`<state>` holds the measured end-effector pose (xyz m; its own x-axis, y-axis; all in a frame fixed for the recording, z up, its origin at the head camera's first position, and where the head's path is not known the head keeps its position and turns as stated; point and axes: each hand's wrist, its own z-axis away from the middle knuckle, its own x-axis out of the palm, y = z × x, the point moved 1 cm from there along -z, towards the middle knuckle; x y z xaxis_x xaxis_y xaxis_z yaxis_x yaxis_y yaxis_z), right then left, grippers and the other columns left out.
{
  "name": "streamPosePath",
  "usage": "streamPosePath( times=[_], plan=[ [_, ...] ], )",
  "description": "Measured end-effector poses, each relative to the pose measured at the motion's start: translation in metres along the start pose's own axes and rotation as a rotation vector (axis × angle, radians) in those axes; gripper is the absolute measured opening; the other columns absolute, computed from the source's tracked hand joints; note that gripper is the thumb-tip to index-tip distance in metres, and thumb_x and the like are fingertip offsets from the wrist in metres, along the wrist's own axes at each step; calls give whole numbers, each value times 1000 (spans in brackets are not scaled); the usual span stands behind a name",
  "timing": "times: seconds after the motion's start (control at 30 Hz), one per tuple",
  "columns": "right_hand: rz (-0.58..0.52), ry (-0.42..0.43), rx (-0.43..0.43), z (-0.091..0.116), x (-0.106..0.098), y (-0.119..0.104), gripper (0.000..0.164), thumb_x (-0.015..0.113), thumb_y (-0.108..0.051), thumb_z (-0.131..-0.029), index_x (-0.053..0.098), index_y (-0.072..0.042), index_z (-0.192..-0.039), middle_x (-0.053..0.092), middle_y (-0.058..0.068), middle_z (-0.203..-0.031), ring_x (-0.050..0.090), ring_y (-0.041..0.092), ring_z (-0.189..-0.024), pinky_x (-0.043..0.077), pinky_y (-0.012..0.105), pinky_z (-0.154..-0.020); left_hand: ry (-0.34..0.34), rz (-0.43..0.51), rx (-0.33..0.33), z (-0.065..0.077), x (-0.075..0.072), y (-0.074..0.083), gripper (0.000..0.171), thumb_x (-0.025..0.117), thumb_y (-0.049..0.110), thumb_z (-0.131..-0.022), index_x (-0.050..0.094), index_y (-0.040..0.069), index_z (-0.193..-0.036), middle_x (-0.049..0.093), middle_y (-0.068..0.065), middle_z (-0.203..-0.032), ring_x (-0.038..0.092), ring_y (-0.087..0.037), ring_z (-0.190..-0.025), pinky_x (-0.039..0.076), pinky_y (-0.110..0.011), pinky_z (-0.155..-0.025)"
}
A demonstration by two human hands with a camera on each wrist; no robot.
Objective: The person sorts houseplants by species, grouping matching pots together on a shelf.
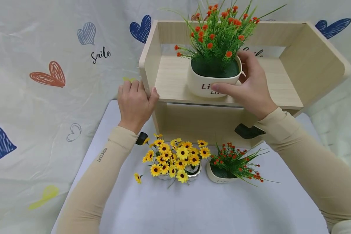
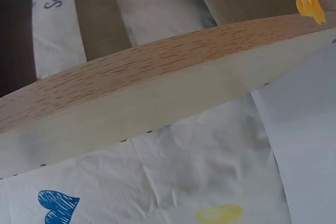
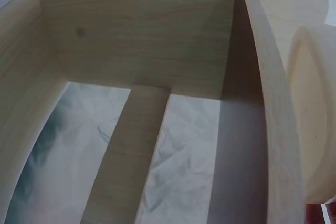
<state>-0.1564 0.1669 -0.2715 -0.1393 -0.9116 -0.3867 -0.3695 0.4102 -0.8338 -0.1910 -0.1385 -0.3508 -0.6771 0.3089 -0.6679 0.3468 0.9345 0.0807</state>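
Head view: I find the right hand (image 1: 253,86) gripping an oval cream pot of red flowers (image 1: 200,81), upper centre, over the pale wooden shelf unit (image 1: 169,78); contact unclear. The left hand (image 1: 136,105) grips its left side panel (image 1: 149,53), left of centre. Left wrist: a brown-grained wooden edge (image 2: 157,59) crosses mid-frame. Right wrist: pot at right edge.
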Motion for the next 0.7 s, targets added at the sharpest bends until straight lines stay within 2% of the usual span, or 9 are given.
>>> streamPosePath(
  times=[0.13,0.37,0.5,0.7],
  plan=[
    [14,-18,30,-7,10,2,79,88,-15,-75,49,-19,-144,55,-9,-132,52,11,-117,47,21,-93,31,-3,10,-1,1,0,50,42,40,-103,65,-3,-95,65,-19,-84,53,-34,-79,41,-44,-71],
    [90,-64,80,-20,23,0,84,88,-30,-77,45,-21,-149,54,3,-142,55,14,-115,48,27,-96,59,3,5,-1,3,1,48,42,38,-102,65,-4,-97,65,-19,-87,53,-34,-81,40,-44,-71],
    [148,-90,108,-28,31,-4,88,88,-37,-77,42,-23,-151,52,5,-148,57,18,-121,49,32,-101,65,20,-6,-1,3,2,47,42,39,-102,63,-4,-96,64,-19,-86,53,-34,-81,40,-44,-72],
    [166,-137,133,-35,43,-6,93,88,-42,-76,40,-21,-153,50,5,-152,56,21,-129,50,39,-107,69,24,-3,-1,4,4,48,43,39,-102,62,-3,-93,62,-19,-84,52,-34,-81,39,-44,-71]
  ],
)
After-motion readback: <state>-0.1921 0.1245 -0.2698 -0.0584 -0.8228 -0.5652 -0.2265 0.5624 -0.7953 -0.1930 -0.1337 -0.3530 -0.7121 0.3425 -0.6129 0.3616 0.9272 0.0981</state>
